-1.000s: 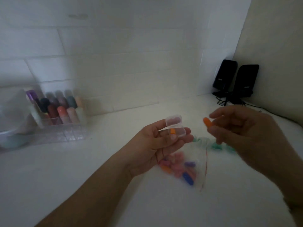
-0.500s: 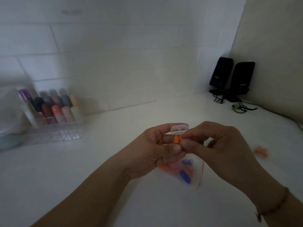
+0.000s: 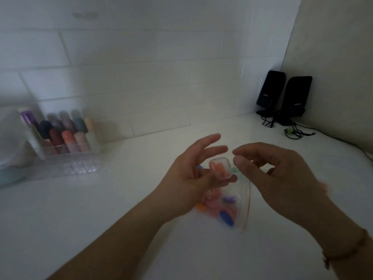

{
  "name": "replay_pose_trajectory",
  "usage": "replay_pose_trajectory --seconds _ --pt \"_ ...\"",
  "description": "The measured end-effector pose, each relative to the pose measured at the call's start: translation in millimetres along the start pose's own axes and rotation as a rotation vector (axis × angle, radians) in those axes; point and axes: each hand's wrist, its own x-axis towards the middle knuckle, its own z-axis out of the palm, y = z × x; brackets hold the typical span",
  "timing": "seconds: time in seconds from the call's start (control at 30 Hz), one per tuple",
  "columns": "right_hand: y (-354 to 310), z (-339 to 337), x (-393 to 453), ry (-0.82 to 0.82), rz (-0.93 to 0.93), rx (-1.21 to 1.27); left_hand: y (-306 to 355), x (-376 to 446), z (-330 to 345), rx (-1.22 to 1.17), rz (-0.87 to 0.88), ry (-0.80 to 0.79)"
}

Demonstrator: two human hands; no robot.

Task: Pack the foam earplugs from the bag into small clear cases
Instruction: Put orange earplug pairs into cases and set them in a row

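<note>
Above a white counter (image 3: 101, 209), left hand (image 3: 187, 176) palm up, thumb and lower fingers pinching a small clear case (image 3: 221, 168); index and middle fingers stretched out straight above it. Inside the case, orange earplugs (image 3: 219, 168), exact count blurred. Case lid seemingly down over them, though too soft to tell for sure.

Just right of the case, right hand (image 3: 282, 178) with fingers loosely curled, thumb and forefinger tips close together but holding nothing visible. A thin bracelet (image 3: 347, 253) on that wrist.

Below both hands, flat on the counter, a clear zip bag (image 3: 240, 201) with a red seal line along its right edge. In the bag, a loose heap of earplugs (image 3: 214, 205): pink, orange, purple and blue. A greenish blur between case and right thumb, too smeared to name.

Far left against the tiled wall, a clear organizer box (image 3: 66, 158) with gridded compartments, holding upright rounded tubes (image 3: 66, 134) in purple, dark, red, coral, pale pink and cream. Beside it at the frame edge, a blurred pale container (image 3: 10, 142), contents unclear.

In the back right corner, two black speakers (image 3: 284, 96) side by side, cables (image 3: 296, 132) trailing across the counter.
</note>
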Motion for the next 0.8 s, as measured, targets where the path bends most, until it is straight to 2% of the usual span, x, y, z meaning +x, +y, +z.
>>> replay_pose_trajectory --seconds 0.17,0.23,0.3,0.37,0.43,0.5,0.53,0.63,0.8 --pt "-3 8 -5 -0.075 -0.027 0.09 -7 -7 11 0.138 0.238 -0.079" --pt "-4 5 -5 -0.1 -0.038 0.149 -9 -7 11 0.181 0.292 -0.07" --pt "-1 -6 1 -0.053 -0.041 0.205 -11 -8 9 0.236 0.312 -0.057" --pt "7 -22 10 0.081 0.004 0.3 -11 -8 7 0.447 0.287 -0.117" --pt "19 -36 16 0.157 0.076 0.323 -12 -9 8 0.793 0.188 -0.271" --pt "34 -39 19 0.1 0.141 0.208 -18 -8 10 1.079 0.176 -0.366" --pt "40 -38 19 0.04 0.17 0.133 -21 -7 10 1.132 0.166 -0.367" --pt "50 -33 18 -0.105 0.223 -0.014 -27 -3 2 1.176 0.136 -0.305" --pt "49 -30 14 -0.274 0.196 -0.013 -32 2 -36 1.156 0.085 -0.221"
